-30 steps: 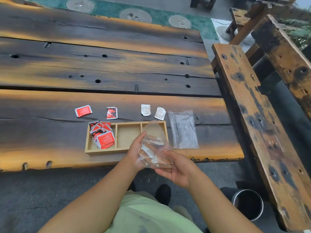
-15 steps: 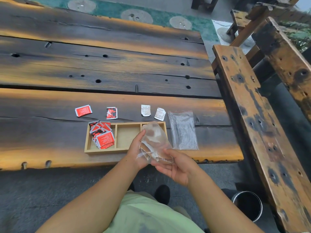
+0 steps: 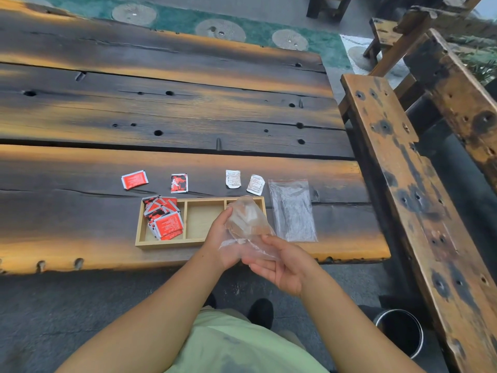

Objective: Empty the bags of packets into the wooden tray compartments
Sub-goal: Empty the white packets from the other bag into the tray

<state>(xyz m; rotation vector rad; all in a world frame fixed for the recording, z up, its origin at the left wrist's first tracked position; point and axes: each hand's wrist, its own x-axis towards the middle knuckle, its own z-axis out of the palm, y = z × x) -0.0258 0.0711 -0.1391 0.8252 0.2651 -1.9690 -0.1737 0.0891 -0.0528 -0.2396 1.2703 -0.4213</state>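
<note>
A clear plastic bag (image 3: 248, 224) with several pale packets inside is held tilted over the right end of the wooden tray (image 3: 164, 243). My left hand (image 3: 219, 236) grips the bag's left side. My right hand (image 3: 282, 262) holds its lower end from beneath, the thumb on top. The tray's left compartment holds a heap of red packets (image 3: 164, 218); the middle compartment (image 3: 201, 218) is bare wood. The bag hides most of the right compartment.
An empty clear bag (image 3: 291, 210) lies right of the tray. Beyond the tray lie two red packets (image 3: 134, 179) (image 3: 179, 183) and two white packets (image 3: 233, 179) (image 3: 255, 184). A wooden bench (image 3: 419, 200) runs along the table's right side, a metal bucket (image 3: 400, 332) beneath it.
Both hands have lifted the bag forward and up over the tray's right end. The packets inside have slid toward the far end of the bag.
</note>
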